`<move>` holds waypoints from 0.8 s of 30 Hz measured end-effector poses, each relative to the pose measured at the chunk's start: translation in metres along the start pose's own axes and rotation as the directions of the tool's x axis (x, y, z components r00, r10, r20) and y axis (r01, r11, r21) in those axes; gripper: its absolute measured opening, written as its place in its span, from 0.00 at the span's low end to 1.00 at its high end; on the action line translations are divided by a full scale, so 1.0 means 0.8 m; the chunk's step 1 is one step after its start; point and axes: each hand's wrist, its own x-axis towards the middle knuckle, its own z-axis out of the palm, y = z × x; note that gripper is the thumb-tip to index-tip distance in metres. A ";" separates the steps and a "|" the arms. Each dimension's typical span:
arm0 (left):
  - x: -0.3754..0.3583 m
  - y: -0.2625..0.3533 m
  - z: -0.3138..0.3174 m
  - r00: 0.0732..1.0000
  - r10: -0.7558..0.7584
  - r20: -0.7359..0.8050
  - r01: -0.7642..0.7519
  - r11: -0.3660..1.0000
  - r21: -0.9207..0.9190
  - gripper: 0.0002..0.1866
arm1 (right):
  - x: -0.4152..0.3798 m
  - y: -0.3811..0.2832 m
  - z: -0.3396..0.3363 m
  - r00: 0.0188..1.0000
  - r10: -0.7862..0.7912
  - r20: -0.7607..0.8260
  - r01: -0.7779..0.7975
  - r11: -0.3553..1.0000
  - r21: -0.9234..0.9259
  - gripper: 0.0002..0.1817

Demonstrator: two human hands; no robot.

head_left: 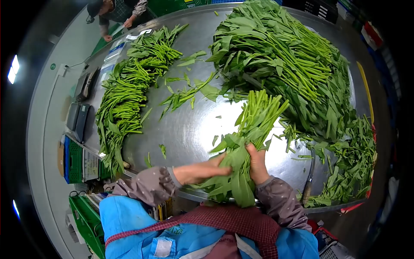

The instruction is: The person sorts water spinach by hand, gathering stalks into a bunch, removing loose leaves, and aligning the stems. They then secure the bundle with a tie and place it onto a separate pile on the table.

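A bunch of leafy green stems [254,121] stands over the near edge of the metal table, cut ends pointing away and leaves toward me. My right hand [258,164] is wrapped round its right side, thumb on the stems. My left hand [202,170] lies against the leaves on the left, blurred, its fingers stretched out. A large heap of the same greens [276,56] covers the table's far right. Bundled greens [129,90] form a curved row on the left. Loose stems and leaves [185,96] lie between them.
The steel table [172,125] carries trimmings [345,168] at the right and a wooden-handled knife [307,190] near the front edge. Scales [77,116] and green crates [86,216] stand left. Another person [116,13] is at the far left, holding something pale.
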 end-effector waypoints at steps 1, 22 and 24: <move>0.002 0.005 0.017 0.999 0.032 -0.036 -0.031 0.999 0.034 0.46 | -0.003 -0.001 0.006 0.997 -0.065 -0.040 0.063 0.997 -0.034 0.24; -0.018 0.015 -0.019 0.707 0.498 -0.503 0.370 0.346 0.862 0.40 | -0.016 -0.045 -0.054 0.994 0.079 0.073 -0.057 0.963 -0.265 0.30; -0.045 0.022 -0.055 0.693 0.667 -0.275 0.533 -0.217 0.818 0.39 | -0.024 -0.063 -0.073 0.962 0.233 -0.139 -0.271 0.854 -0.445 0.30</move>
